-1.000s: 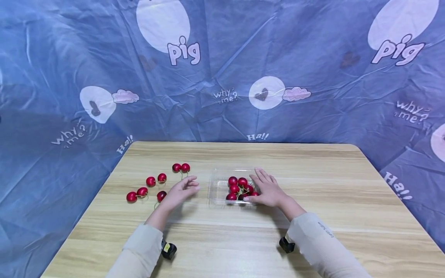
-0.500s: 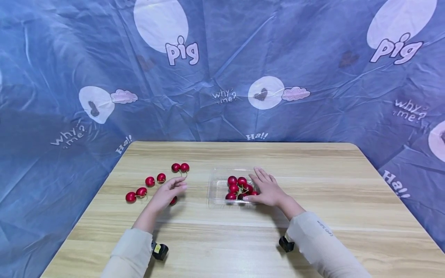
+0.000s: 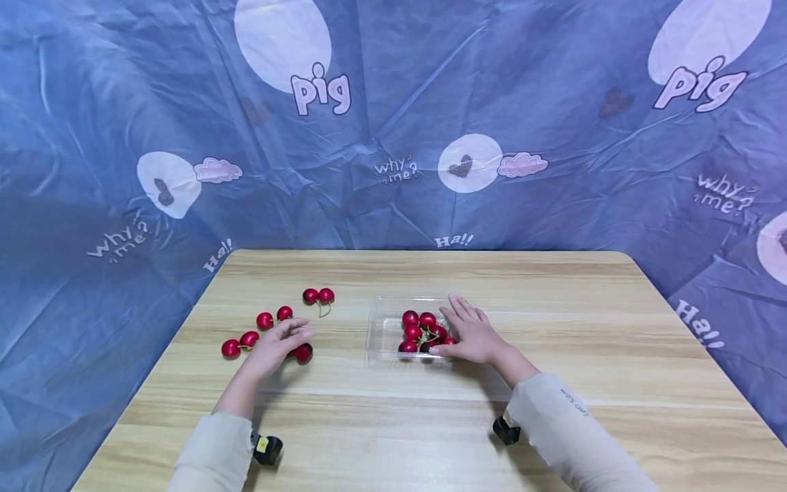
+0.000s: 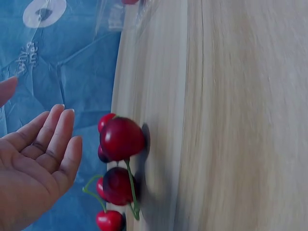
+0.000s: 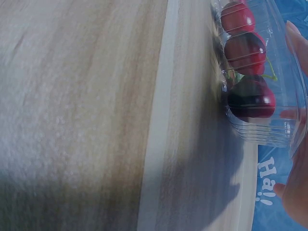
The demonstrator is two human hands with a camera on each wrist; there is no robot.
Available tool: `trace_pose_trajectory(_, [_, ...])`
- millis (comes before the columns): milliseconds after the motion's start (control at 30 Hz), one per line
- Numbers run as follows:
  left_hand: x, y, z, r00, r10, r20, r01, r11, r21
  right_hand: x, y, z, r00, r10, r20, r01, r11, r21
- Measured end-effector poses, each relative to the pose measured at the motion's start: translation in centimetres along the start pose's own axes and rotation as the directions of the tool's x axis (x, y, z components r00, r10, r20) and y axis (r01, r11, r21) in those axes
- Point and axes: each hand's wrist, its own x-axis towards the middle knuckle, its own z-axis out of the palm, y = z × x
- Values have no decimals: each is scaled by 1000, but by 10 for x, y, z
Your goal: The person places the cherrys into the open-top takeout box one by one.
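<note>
My left hand (image 3: 278,345) hovers palm-inward over the left of the table, its fingers loosely extended around nothing. Just beneath and beside it lies a pair of dark red cherries (image 4: 121,138) joined by a green stem, partly hidden by the hand in the head view. Another joined pair of cherries (image 3: 240,344) is left of the hand, a third pair (image 3: 274,318) behind it. My right hand (image 3: 476,336) holds the right end of a clear plastic box (image 3: 384,335), thumb at the near rim and fingers at the far one. Several cherries (image 3: 412,333) sit inside the box.
One more pair of cherries (image 3: 318,296) lies farther back, stems towards me. The wooden table (image 3: 393,424) ends at a blue printed cloth (image 3: 393,212) hanging behind it. A black wrist camera (image 3: 268,449) is under my left sleeve, another (image 3: 506,430) under the right.
My left hand has moved left and slightly towards me, from beside the box to over the nearest cherries. The right hand and box have stayed put.
</note>
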Motion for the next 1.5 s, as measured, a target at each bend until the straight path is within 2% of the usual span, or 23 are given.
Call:
trace_pose_trajectory(333, [-4,-6,-16,999,-22,-30,24,998,55,0,0,1,1000,3,0,-3,1000,7])
trace_pose_trajectory(667, [-8,-19,-26,1000,-7,-14,7,1000,0,2,1,3,1000,2,-11,-2,1000,6])
trace_pose_trajectory(867, [-12,-24,-29,999,-32,-26,31,999,-37,2,1,3,1000,3,-9,-3,1000,6])
trace_pose_trajectory(1200, [-16,-34,-32,988,-130,-89,125,991,-57,1,1,4,1000,3,-14,-3,1000,9])
trace_pose_trajectory(1500, [-15,-45,-37,973,-225,-59,225,974,-10,1,0,4,1000,10,-3,-10,1000,7])
